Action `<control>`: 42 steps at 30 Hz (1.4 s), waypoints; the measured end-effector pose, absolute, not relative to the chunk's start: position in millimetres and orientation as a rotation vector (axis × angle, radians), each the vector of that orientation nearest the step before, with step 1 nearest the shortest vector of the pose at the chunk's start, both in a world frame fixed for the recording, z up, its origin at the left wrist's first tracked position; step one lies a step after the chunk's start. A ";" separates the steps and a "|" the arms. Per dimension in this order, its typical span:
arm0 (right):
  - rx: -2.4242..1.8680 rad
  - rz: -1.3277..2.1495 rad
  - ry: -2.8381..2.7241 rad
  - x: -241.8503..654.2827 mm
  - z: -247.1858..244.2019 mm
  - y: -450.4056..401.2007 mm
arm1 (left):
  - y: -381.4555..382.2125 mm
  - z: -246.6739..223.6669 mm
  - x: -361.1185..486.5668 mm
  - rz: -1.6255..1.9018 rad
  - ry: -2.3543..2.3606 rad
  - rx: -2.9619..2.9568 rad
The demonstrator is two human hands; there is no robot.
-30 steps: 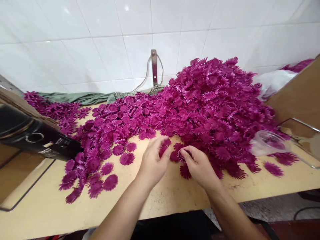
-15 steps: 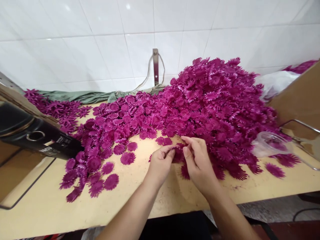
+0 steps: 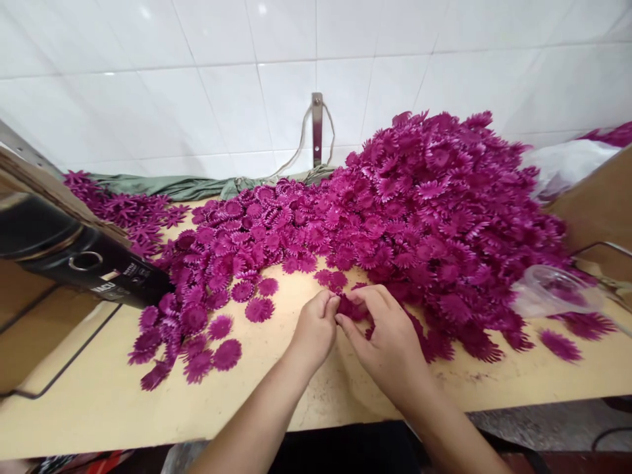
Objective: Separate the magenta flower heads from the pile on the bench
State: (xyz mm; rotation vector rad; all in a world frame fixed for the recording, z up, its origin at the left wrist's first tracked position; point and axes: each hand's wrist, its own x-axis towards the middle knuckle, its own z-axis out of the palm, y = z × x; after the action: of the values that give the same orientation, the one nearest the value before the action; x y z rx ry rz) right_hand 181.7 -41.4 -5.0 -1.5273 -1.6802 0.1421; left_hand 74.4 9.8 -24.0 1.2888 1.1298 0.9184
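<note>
Magenta fabric flowers (image 3: 424, 197) are heaped across the table, highest at the right. My left hand (image 3: 316, 324) is closed in a pinch at the front of the heap; what it holds, if anything, is too small to make out. Close beside it, my right hand (image 3: 382, 326) has its thumb and fingers curved around a magenta flower (image 3: 349, 307), with the fingertips near my left thumb. Part of that flower is hidden by the fingers. Several loose flowers (image 3: 259, 309) lie flat on the wood to the left of my hands.
A black bottle (image 3: 113, 263) leans at the left beside a cardboard box (image 3: 34, 316). A clear plastic cup (image 3: 557, 289) lies at the right near another box (image 3: 600, 204). Green cloth (image 3: 172, 187) runs along the tiled wall, below a metal bracket (image 3: 316, 128).
My right hand has moved down and left, its fingertips now nearer my left hand. My left fingers are pinched more tightly. The whole view has shifted slightly.
</note>
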 end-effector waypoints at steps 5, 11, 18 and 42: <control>-1.578 0.312 -1.745 183.5 -0.9 -39.0 | 11.8 -28.1 74.5 0.870 1.110 1.212; -1.619 0.409 -1.694 189.3 -7.4 -38.7 | 10.2 -20.3 68.3 0.770 0.940 1.023; -1.612 0.198 -1.758 183.2 -11.9 -40.3 | 10.2 -18.0 65.0 0.783 1.004 1.039; -1.624 0.770 -1.670 194.2 3.8 -26.4 | 3.3 -21.8 70.7 0.846 1.017 1.080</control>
State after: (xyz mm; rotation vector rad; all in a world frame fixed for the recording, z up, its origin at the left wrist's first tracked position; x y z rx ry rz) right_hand 194.2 -26.4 3.8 -1.6239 -1.6705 0.7698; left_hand 70.7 3.3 -21.8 1.0800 1.0173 0.8465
